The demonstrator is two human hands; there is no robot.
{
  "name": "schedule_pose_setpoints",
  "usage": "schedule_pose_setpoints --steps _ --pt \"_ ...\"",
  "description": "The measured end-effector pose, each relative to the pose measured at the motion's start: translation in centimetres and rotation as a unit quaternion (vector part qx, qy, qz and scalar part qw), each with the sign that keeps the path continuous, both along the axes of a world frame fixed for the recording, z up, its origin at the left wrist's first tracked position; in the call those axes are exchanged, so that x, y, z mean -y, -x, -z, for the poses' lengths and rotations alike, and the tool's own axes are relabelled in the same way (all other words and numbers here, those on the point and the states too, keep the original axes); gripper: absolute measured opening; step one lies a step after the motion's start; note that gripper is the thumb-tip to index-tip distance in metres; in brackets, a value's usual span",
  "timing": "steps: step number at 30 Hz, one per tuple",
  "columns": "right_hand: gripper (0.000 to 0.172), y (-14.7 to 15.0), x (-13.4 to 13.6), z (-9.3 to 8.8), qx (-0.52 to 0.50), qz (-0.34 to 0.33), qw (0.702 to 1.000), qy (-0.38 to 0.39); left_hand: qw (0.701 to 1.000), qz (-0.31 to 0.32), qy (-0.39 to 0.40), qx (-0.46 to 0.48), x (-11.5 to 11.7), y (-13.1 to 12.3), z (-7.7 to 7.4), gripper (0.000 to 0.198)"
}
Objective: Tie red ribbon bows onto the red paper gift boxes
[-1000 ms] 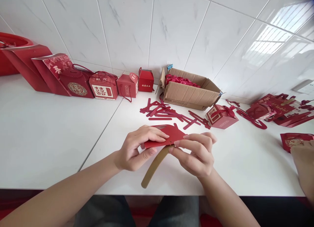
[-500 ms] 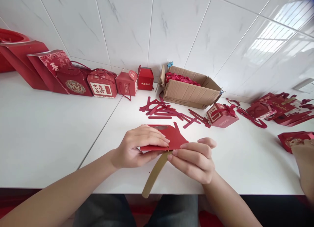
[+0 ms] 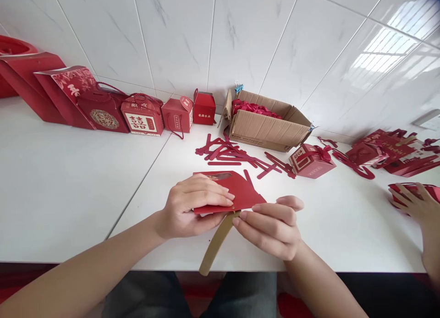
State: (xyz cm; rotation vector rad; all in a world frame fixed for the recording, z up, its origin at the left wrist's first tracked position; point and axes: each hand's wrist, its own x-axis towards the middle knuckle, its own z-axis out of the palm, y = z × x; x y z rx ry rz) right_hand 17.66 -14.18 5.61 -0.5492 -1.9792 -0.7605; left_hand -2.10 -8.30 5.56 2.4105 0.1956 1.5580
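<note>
A flat red gift box [image 3: 244, 189] with an oval cut-out is held just over the table front. My left hand [image 3: 194, 203] is closed on its left part, fingers on top and thumb beneath. From the box's near edge hangs a curved gold strip [image 3: 216, 245], its lower end free. My right hand [image 3: 275, 224] pinches the strip's upper end against that edge, close to a small gold fastener. The fingertips partly hide where strip and box meet.
Loose dark red strips [image 3: 225, 153] lie beyond my hands. Behind them stands a cardboard carton [image 3: 268, 130] of red ribbon. Finished red boxes [image 3: 142, 116] line the wall on the left. A ribboned box [image 3: 312, 162] sits right. Another person's hand [image 3: 415, 203] rests on a red package.
The red box has tilted slightly, showing more of its upper face and cut-out. My grips stay nearly the same. At right, the other person's hand has come onto the red package.
</note>
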Motion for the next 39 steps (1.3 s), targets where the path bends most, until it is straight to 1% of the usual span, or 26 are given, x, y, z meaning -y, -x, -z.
schedule_pose_setpoints --steps 3,8,15,21,26,33,39 --pt "0.026 0.0 -0.2 0.0 0.001 0.0 1.0 -0.007 1.0 0.005 0.005 0.003 0.0 0.0 0.1 0.016" --pt "0.027 -0.1 -0.6 0.1 -0.008 -0.001 1.0 -0.029 1.0 -0.006 0.02 0.008 0.1 0.0 0.1 0.018" --pt "0.026 -0.3 -0.6 0.1 0.003 0.005 1.0 -0.027 0.999 -0.005 0.046 0.001 0.3 0.1 0.0 0.016" --pt "0.023 0.2 -1.0 0.3 -0.01 -0.017 0.999 -0.029 0.995 0.028 0.088 -0.022 0.5 0.4 -0.4 0.022" --pt "0.022 0.3 -0.9 0.5 -0.027 -0.01 0.999 -0.027 0.996 0.037 0.083 -0.007 0.4 0.5 -0.2 0.023" --pt "0.025 0.2 -0.7 0.4 -0.015 -0.005 1.0 -0.023 0.996 0.042 0.082 0.005 0.3 0.5 -0.1 0.022" --pt "0.02 0.3 -0.9 0.4 -0.028 -0.008 0.999 -0.016 0.996 0.048 0.074 -0.009 0.4 0.3 -0.1 0.024"
